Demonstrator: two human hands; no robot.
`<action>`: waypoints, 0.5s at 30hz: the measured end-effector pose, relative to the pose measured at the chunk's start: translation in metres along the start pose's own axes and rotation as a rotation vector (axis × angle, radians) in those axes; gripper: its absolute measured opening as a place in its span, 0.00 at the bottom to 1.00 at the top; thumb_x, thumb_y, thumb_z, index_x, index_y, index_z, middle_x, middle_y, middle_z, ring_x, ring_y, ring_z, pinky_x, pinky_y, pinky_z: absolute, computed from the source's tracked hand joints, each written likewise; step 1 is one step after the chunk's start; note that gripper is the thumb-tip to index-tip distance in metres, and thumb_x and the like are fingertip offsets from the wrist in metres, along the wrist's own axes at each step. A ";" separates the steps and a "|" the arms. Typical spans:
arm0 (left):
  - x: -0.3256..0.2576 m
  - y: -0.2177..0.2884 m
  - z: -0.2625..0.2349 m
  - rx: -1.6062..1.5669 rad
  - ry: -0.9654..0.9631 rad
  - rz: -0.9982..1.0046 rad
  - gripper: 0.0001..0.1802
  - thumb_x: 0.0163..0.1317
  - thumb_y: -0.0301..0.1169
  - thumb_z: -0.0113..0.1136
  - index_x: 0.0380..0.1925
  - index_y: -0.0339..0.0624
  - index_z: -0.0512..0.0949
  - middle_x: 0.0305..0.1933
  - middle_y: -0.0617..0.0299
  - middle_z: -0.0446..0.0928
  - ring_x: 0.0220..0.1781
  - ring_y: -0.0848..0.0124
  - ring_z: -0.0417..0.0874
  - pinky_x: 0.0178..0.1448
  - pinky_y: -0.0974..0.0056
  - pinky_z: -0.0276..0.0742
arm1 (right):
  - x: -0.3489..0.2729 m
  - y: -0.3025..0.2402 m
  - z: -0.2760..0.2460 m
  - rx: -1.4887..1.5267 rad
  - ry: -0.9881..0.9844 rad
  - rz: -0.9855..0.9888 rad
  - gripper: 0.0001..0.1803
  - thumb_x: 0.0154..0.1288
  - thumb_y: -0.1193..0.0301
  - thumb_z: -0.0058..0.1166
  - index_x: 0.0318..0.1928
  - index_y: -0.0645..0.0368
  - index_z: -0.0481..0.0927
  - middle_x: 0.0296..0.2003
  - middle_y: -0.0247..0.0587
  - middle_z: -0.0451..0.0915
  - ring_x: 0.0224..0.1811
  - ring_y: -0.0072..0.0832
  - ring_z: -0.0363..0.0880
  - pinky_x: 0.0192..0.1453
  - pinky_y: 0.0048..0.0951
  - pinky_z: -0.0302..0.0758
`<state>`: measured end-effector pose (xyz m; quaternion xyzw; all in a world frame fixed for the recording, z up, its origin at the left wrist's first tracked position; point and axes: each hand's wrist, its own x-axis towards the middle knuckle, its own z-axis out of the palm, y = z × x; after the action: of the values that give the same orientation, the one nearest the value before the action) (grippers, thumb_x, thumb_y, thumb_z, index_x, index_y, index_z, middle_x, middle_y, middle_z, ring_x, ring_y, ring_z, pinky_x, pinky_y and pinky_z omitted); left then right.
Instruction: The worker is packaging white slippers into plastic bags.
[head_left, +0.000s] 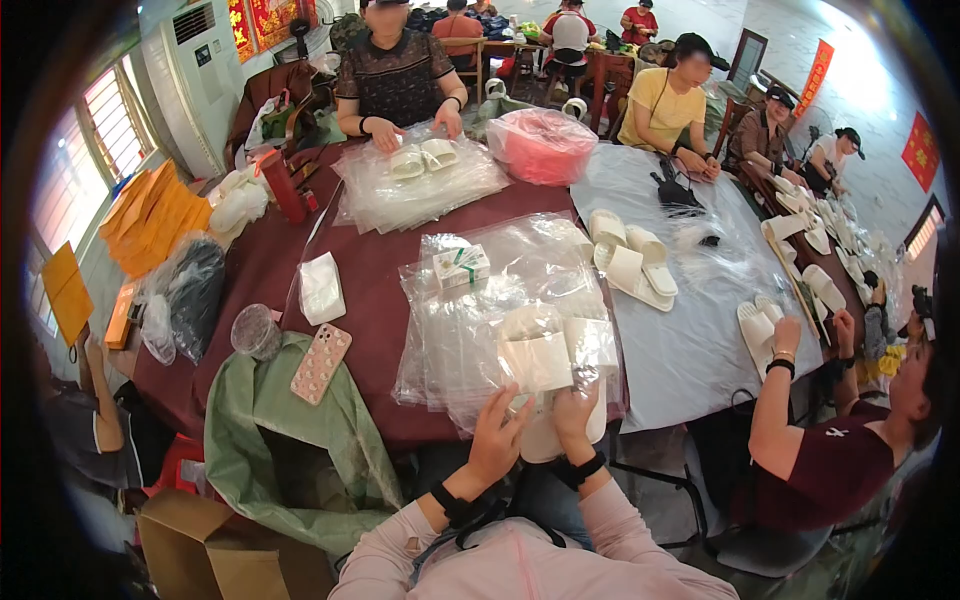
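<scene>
In front of me a pair of cream slide slippers (535, 362) lies with its toes on a stack of clear plastic bags (435, 345), heels toward me. My left hand (497, 437) is at the left slipper's heel, fingers stretched and apart, fingertips by its edge. Between the two heels, my right hand (577, 412) is closed on the right slipper (592, 345); part of its grip is hidden. Whether the toes are inside the top bag I cannot tell. A small white box with a green ribbon print (461, 266) rests on the bags.
Left of the bags lie a phone (322, 363), a white packet (321, 288) and a round clear tub (257, 332). A green woven sack (285, 400) hangs over the near edge. More slippers (633, 260) sit on the right. Across the table a person (395, 80) handles bagged slippers (423, 158).
</scene>
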<state>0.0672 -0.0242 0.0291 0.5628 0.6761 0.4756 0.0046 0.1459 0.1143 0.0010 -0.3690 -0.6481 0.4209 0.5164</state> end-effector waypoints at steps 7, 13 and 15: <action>-0.004 0.010 0.004 -0.076 -0.065 0.109 0.26 0.51 0.22 0.59 0.51 0.59 0.79 0.71 0.43 0.51 0.72 0.41 0.48 0.71 0.43 0.48 | -0.014 -0.008 -0.023 0.039 -0.057 -0.028 0.12 0.54 0.74 0.57 0.39 0.64 0.76 0.37 0.44 0.75 0.40 0.35 0.74 0.46 0.33 0.70; -0.012 0.014 0.022 -0.098 0.176 0.009 0.34 0.58 0.20 0.55 0.66 0.49 0.60 0.73 0.40 0.42 0.75 0.46 0.43 0.72 0.50 0.47 | 0.001 -0.002 -0.020 -0.082 0.093 -0.100 0.08 0.60 0.73 0.51 0.39 0.64 0.74 0.35 0.38 0.73 0.34 0.22 0.71 0.36 0.24 0.69; -0.011 0.003 0.033 -0.722 0.195 -0.404 0.42 0.61 0.25 0.54 0.71 0.52 0.44 0.71 0.41 0.51 0.73 0.54 0.51 0.72 0.56 0.50 | 0.001 -0.014 -0.013 0.353 0.077 0.216 0.08 0.63 0.73 0.49 0.40 0.65 0.73 0.30 0.36 0.73 0.31 0.20 0.71 0.34 0.23 0.69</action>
<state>0.0912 -0.0123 0.0068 0.3334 0.5600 0.7226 0.2305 0.1578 0.1121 0.0152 -0.3559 -0.5007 0.5666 0.5492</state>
